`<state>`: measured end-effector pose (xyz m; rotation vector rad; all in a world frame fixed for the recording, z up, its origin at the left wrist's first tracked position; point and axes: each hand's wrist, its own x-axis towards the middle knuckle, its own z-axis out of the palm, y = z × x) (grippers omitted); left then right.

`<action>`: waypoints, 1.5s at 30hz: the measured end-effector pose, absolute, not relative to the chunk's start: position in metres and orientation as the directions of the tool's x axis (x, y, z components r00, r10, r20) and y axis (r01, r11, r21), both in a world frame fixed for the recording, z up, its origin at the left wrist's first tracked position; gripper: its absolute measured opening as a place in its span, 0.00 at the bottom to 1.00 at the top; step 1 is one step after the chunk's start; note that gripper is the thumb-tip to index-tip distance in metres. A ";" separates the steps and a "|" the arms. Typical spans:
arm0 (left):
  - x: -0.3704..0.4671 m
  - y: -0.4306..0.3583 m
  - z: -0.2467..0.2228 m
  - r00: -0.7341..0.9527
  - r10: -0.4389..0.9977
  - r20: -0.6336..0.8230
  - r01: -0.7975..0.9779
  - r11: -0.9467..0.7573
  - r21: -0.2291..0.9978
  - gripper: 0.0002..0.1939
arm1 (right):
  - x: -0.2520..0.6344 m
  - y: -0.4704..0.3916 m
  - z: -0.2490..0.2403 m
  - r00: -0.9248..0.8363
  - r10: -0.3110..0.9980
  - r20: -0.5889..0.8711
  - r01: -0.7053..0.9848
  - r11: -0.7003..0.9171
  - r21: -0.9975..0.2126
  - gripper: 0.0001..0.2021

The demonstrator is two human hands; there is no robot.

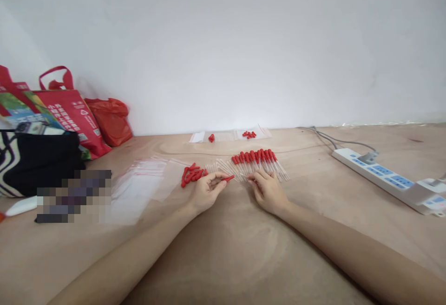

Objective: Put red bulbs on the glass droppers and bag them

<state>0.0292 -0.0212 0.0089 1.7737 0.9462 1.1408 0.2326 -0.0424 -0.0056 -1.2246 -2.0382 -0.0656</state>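
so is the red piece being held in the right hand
No, the left hand pinches the red piece, with a gap between it and the right hand.

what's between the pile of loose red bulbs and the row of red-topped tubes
Loose clear tubes lie there, just beyond the left hand, in the head view.

Left of the red-capped tubes (pixel 247 157), pixelation hides an object (pixel 75 197) and the edge crops a black bag (pixel 43 161). Before them, anything between the right fingers (pixel 259 178) is unclear.
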 end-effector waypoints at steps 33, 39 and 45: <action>0.028 -0.032 0.008 0.459 0.783 0.421 0.347 -0.594 0.726 0.11 | 0.234 -0.039 0.002 -0.542 0.626 0.561 0.679 0.719 -0.145 0.18; 0.029 -0.037 0.010 0.487 0.747 0.453 0.406 -0.653 0.640 0.11 | 0.233 -0.042 0.005 -0.566 0.607 0.559 0.706 0.706 -0.052 0.17; 0.028 -0.040 0.015 0.568 0.643 0.514 0.442 -0.765 0.469 0.10 | 0.230 -0.049 0.010 -0.577 0.598 0.556 0.682 0.728 -0.076 0.12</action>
